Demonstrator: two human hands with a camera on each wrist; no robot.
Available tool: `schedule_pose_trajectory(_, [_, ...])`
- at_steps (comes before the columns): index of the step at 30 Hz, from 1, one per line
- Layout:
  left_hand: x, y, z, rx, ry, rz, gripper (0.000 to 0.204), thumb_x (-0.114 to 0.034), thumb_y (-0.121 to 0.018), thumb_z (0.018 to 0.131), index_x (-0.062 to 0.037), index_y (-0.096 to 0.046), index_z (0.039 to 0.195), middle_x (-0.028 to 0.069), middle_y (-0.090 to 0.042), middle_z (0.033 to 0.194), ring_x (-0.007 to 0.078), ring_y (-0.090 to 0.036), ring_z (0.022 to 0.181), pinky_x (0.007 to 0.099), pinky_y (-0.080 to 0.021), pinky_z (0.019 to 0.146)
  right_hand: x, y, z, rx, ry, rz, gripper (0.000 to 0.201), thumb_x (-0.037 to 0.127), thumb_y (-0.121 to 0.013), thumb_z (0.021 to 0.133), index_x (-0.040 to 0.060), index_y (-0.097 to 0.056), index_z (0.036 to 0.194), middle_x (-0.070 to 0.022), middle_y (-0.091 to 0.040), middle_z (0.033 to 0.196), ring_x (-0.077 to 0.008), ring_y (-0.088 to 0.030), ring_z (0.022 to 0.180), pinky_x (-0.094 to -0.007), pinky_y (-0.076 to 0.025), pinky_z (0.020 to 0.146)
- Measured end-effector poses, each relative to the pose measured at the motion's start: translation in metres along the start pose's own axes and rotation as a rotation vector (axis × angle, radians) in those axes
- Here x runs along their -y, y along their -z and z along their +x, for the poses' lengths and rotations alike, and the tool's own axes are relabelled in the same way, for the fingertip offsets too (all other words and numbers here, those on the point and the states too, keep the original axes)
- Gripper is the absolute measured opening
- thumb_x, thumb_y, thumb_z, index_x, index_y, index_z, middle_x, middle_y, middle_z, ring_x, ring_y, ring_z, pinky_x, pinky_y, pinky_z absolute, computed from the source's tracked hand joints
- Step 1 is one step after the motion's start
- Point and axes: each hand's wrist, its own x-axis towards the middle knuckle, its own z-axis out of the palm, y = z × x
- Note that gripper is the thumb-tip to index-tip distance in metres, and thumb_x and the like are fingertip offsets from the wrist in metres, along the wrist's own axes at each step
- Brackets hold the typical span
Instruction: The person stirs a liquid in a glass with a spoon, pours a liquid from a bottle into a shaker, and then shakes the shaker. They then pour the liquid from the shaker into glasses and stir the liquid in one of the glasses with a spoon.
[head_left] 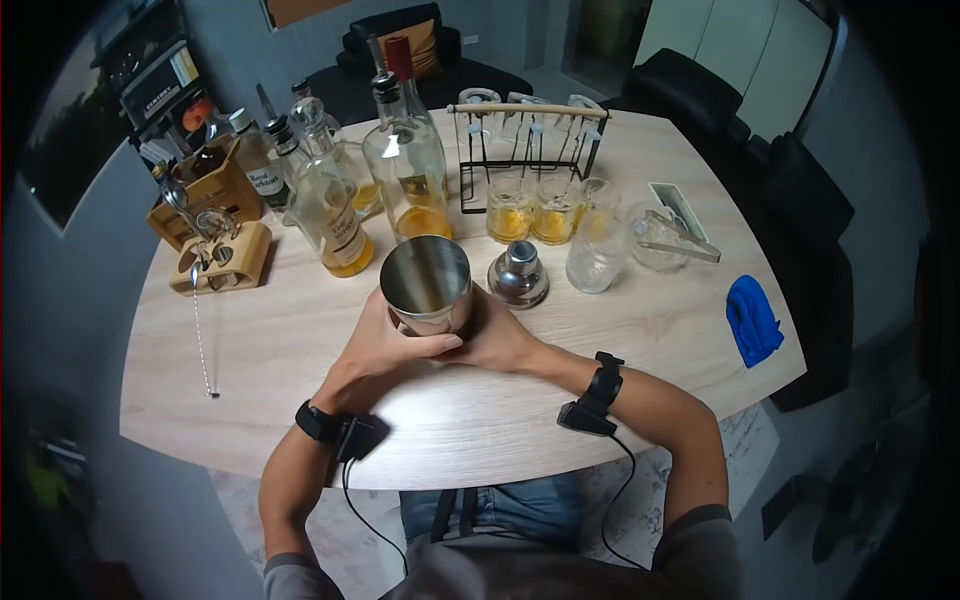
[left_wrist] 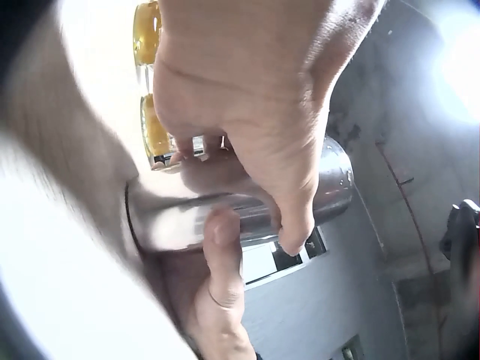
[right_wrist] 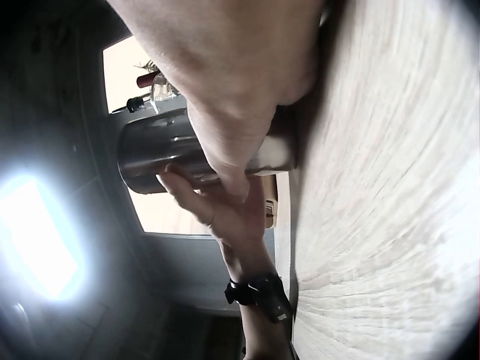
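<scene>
A polished metal cocktail shaker tin (head_left: pixel 430 318) stands upright with its mouth up, near the middle of the table's front half. My left hand (head_left: pixel 385 338) wraps its left side, thumb across the front. From the other side my right hand (head_left: pixel 500 335) grips it too, as the right wrist view shows with the thumb along the tin (right_wrist: pixel 161 150). The tin has no lid on; its inner wall shows from above. Just beyond my right hand sits the shaker's domed top with its cap (head_left: pixel 518 275).
Liquor bottles (head_left: pixel 335 230) with pourers stand behind the tin. Several glasses of amber drink (head_left: pixel 510 215) sit by a glass rack (head_left: pixel 530 110). To the right are a clear glass (head_left: pixel 595 265), tongs (head_left: pixel 680 240) on an ice bowl and a blue cloth (head_left: pixel 753 322). A bar spoon (head_left: pixel 202 335) lies left.
</scene>
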Motion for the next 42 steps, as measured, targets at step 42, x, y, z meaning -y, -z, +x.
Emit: schedule_pose_trajectory(42, [0.021, 0.010, -0.013, -0.071, -0.096, -0.042, 0.082, -0.020, -0.091, 0.066, -0.0009, -0.050, 0.135, 0.0117, -0.062, 0.126, 0.0206, -0.060, 0.115, 0.0355, -0.048, 0.100, 0.090, 0.085, 0.003, 0.026, -0.148, -1.045, 0.038, 0.016, -0.070, 0.089, -0.0006, -0.064, 0.122, -0.0202, -0.069, 0.115, -0.0345, -0.064, 0.113, -0.0423, -0.050, 0.097])
